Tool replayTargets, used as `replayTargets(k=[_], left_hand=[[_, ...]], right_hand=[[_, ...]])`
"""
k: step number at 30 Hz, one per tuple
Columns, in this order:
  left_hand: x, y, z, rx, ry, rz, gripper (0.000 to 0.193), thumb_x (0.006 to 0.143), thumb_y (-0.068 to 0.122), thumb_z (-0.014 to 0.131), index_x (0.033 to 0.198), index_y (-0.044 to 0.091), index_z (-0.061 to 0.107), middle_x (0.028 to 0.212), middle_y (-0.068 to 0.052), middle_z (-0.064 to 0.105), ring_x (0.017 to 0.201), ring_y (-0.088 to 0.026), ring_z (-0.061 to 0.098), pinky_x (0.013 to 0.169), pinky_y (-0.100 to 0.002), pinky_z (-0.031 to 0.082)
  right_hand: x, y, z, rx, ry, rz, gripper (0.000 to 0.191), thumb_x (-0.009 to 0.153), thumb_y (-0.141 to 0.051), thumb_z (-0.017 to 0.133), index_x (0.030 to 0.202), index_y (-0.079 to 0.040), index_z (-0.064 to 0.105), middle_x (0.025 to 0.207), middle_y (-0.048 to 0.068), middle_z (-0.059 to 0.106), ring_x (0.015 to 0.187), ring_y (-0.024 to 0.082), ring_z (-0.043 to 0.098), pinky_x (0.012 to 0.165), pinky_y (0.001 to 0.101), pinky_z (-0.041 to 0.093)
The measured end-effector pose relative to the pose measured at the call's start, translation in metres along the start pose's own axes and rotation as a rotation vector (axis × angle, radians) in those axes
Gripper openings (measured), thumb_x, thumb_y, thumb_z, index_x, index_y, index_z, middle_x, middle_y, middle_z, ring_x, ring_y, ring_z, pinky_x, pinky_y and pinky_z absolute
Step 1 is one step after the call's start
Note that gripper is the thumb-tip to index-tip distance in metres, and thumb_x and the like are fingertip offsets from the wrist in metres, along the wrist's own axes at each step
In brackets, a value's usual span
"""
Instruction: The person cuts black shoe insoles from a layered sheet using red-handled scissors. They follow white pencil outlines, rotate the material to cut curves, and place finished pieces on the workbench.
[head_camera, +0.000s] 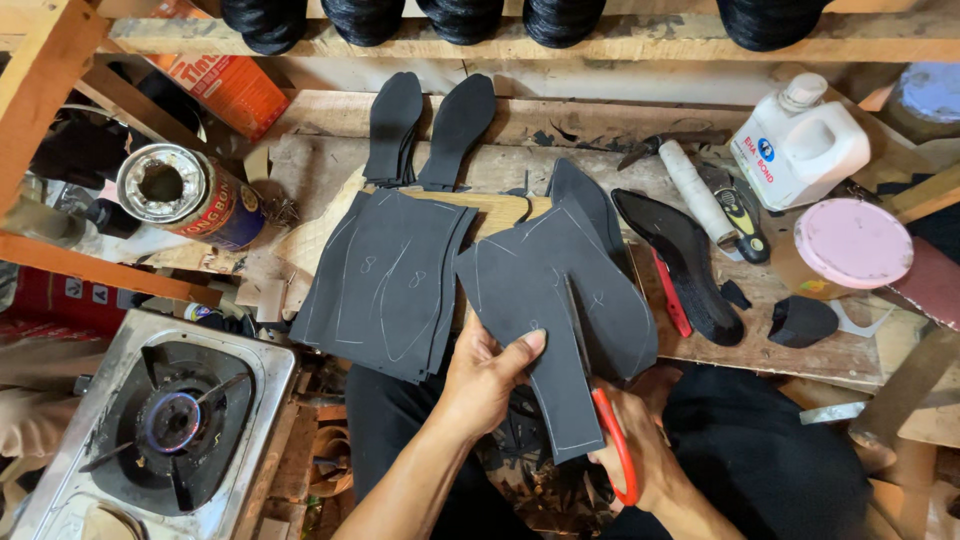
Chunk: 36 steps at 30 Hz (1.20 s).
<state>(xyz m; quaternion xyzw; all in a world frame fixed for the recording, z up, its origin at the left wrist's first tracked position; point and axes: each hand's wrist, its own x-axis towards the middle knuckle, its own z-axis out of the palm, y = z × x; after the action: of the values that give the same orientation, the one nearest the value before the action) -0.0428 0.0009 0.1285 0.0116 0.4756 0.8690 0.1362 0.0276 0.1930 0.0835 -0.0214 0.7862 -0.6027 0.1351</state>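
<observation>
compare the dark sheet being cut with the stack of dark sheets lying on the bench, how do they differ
The held sheet is a single piece, gripped by the left hand and raised off the bench; the stack is several layers lying flat, untouched. The held sheet is partly cut, with the red-handled scissors in the right hand at it; the stack's edges look whole. Both are dark grey with pale traced outlines.

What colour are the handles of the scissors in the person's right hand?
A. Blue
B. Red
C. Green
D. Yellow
B. The right hand grips scissors with bright red handles, cutting into the dark grey sheet that the left hand holds up.
</observation>
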Motion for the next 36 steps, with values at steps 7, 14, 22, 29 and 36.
replayTargets(k=[7,14,22,29,36], left_hand=[[-0.002,0.004,0.002,-0.04,0.012,-0.034,0.069,0.088,-0.005,0.06,0.15,0.009,0.035,0.131,-0.011,0.06,0.114,-0.019,0.063,0.093,-0.035,0.056],[-0.003,-0.001,0.001,-0.022,0.009,-0.084,0.063,0.089,-0.004,0.061,0.146,0.007,0.04,0.121,-0.012,0.064,0.1,-0.02,0.066,0.08,-0.035,0.058],[-0.004,0.008,-0.003,-0.01,-0.063,-0.061,0.065,0.088,-0.004,0.062,0.148,0.007,0.039,0.127,-0.01,0.061,0.11,-0.017,0.064,0.089,-0.033,0.056],[0.004,0.02,0.008,0.059,0.075,0.087,0.06,0.093,0.004,0.063,0.147,0.002,0.038,0.134,-0.014,0.06,0.123,-0.021,0.059,0.104,-0.035,0.049],[0.0,0.027,0.008,0.104,0.05,0.065,0.058,0.092,0.004,0.062,0.146,0.001,0.041,0.133,-0.015,0.061,0.121,-0.021,0.06,0.104,-0.036,0.049]], right_hand=[[0.0,-0.009,-0.003,-0.092,0.005,-0.048,0.038,0.077,-0.032,0.063,0.099,-0.001,0.064,0.079,0.01,0.068,0.066,0.024,0.066,0.06,0.0363,0.055],[0.003,-0.02,-0.004,-0.081,-0.025,-0.232,0.037,0.094,-0.035,0.055,0.102,0.0,0.064,0.093,0.011,0.068,0.084,0.026,0.07,0.074,0.0368,0.056],[-0.006,-0.018,-0.005,0.064,-0.026,0.206,0.024,0.09,-0.023,0.059,0.088,0.0,0.064,0.064,0.011,0.06,0.047,0.018,0.055,0.044,0.0342,0.047],[-0.004,-0.037,-0.003,0.03,-0.021,0.186,0.022,0.09,-0.019,0.062,0.082,0.001,0.062,0.064,0.009,0.061,0.047,0.017,0.058,0.044,0.0345,0.048],[0.002,-0.056,-0.008,-0.172,-0.013,-0.485,0.014,0.091,-0.011,0.054,0.091,0.001,0.06,0.079,0.011,0.059,0.068,0.018,0.057,0.057,0.0338,0.048]])
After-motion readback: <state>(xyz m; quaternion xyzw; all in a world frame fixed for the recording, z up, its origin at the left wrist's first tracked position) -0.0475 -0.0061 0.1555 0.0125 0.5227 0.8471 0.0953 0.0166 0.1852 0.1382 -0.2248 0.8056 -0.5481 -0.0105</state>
